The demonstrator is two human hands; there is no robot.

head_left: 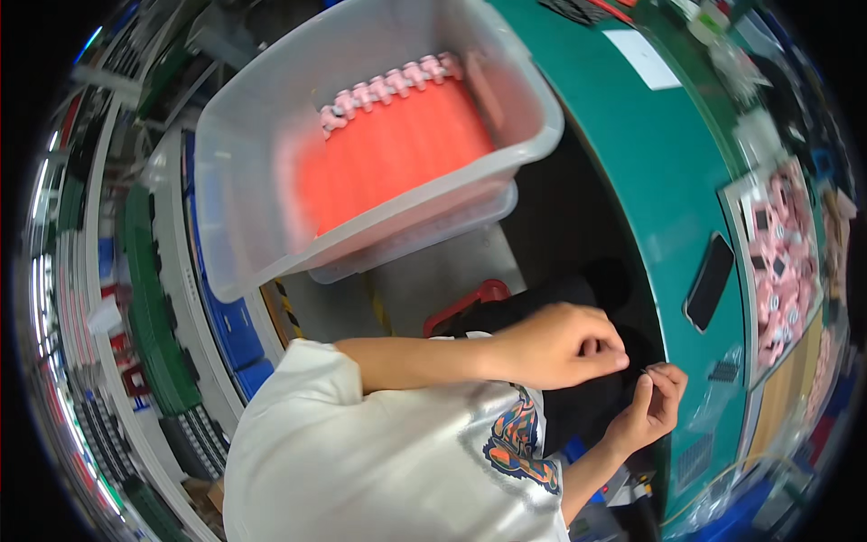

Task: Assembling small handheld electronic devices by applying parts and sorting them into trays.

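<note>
My left hand [562,348] reaches across from the left, with its thumb and forefinger pressed together in a pinch. What sits between those fingertips, if anything, is too small to tell. My right hand [652,405] is close by, at the near edge of the green table [646,172]. Its fingers are curled and closed, and a tiny dark speck shows at their tips; I cannot make out what it is. The two hands are apart by a small gap. Nearest to them on the table lie a black phone [710,282] and a small dark grid-like piece [722,371].
A translucent plastic bin [433,185] at the upper left holds a red layer [397,149], partly blurred, and a row of pink parts [388,88]. On the table are a tray of pink parts [778,262] and a white sheet [643,59]. Shelving [167,307] stands left.
</note>
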